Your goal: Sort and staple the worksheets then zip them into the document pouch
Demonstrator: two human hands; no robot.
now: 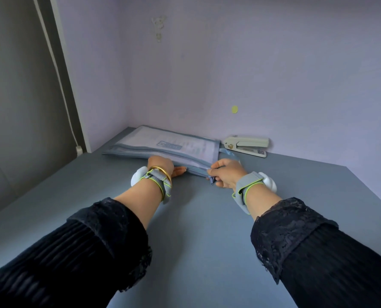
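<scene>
Zipping underway: the document pouch lies on the bench by the wall, worksheets inside, stapler just beside it. Right hand pinches the zipper pull; left hand presses flat on the pouch's near edge. Next, I'd say: draw the pull along.

The document pouch is translucent grey-blue mesh with darker blue-grey edging and a small blue label patch. The stapler is cream with a gold emblem. The table is plain slate blue, the wall pale lilac with a yellow-green dot. The sleeves are black lace over pleats. The wrist straps are grey, edged in lime, and the bangle is gold.
</scene>
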